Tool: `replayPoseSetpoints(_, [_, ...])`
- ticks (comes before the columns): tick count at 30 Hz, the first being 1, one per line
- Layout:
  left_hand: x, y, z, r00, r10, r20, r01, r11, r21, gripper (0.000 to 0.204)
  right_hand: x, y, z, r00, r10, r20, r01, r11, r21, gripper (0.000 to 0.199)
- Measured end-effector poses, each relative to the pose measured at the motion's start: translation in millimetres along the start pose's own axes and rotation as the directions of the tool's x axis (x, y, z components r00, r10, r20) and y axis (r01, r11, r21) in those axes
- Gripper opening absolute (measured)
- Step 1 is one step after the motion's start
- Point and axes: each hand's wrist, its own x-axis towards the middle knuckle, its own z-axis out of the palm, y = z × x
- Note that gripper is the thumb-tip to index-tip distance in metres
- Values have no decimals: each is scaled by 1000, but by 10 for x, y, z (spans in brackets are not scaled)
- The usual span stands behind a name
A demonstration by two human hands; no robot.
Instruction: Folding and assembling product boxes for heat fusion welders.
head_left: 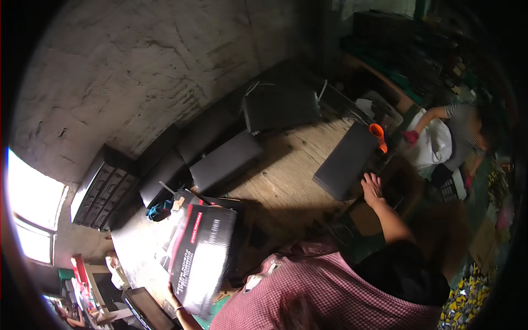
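My left hand (pixel 174 300) grips the lower left edge of a black, grey and red printed cardboard box (pixel 203 253). Part of its fingers is hidden by the box, which stands tilted and catches bright light. My right hand (pixel 373 188) is stretched out with its fingers apart and nothing in it. It is beside the near right end of a flat dark grey case (pixel 346 159) on the wooden table (pixel 275 184); whether it touches the case I cannot tell. An orange scoop-shaped thing (pixel 378 137) is at the far right corner of that case.
More dark cases (pixel 225 159) line the table's back along the wall. A drawer cabinet (pixel 104 190) is at the left. At the right, a person in red gloves (pixel 411 136) bends by a white sack (pixel 434 143). Yellow and grey pieces (pixel 467 297) are piled lower right.
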Motion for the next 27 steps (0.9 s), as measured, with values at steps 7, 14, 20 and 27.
replayPoseSetpoints(7, [-929,433,639,904,-259,-340,266,964,-27,82,428,172,-341,952,-228,207,237,971,-21,19])
replayPoseSetpoints(14, [-924,-562,-319,906,116,-406,-247,926,-285,73,913,-429,-1507,907,-397,142,335,883,327,21])
replayPoseSetpoints(20, [-703,-226,204,702,438,-561,206,629,750,43,485,-2076,-2696,827,-553,-106,494,621,609,28])
replayPoseSetpoints(27, [-421,-232,369,685,640,-347,-180,610,771,32,-349,-3800,-3761,408,-667,-624,877,96,470,21])
